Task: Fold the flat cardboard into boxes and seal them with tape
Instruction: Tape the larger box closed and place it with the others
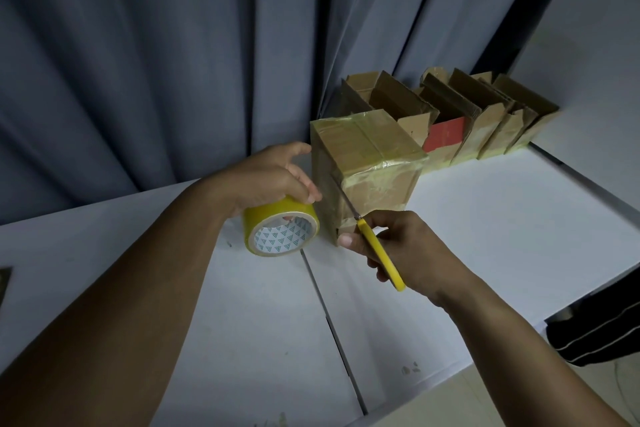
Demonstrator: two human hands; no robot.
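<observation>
At table (502,236) centre, taped cardboard box (370,156) stands upright, nearly sealed. L hand (273,173) grips yellow tape roll (277,236) beside it; R hand (426,253) clasps yellow-handled scissors (379,253), blades at box's side, prob. abt to cut the strip. Behind: row of boxes (485,121) w/ flaps open, tops likely left to do.

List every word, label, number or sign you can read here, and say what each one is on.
No words or numbers can be read anywhere.
Tape roll: the inner core has only a pattern of small teal triangles, with no letters.
Red panel among the back boxes: faint specks, too blurred to read.
Taped box: no print shows.
</observation>
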